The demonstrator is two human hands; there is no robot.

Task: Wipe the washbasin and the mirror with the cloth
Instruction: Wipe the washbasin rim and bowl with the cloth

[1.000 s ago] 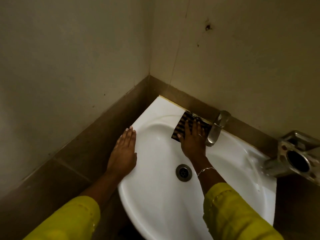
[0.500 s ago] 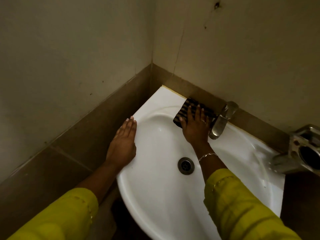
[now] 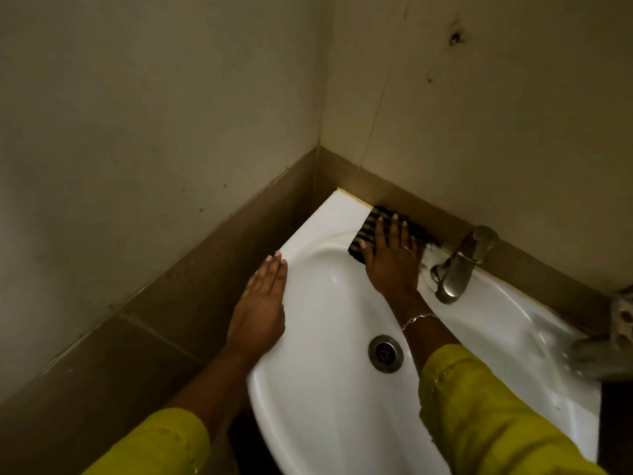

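Observation:
A white corner washbasin (image 3: 329,399) sits against two walls, with a metal drain (image 3: 385,353) in its bowl. My right hand (image 3: 392,258) presses flat, fingers spread, on a dark striped cloth (image 3: 368,228) lying on the basin's back ledge, just left of the metal tap (image 3: 459,265). My left hand (image 3: 260,306) rests flat on the basin's left rim, fingers together, holding nothing. No mirror is in view.
Brown tiles (image 3: 191,279) line the walls right behind the basin, with plain painted wall above. A metal wall fixture (image 3: 616,341) sits at the right edge beside the basin. Yellow sleeves cover both forearms at the bottom.
My right hand has slid the cloth up from the bowl's inner edge onto the back ledge, toward the wall. My left hand has stayed on the left rim.

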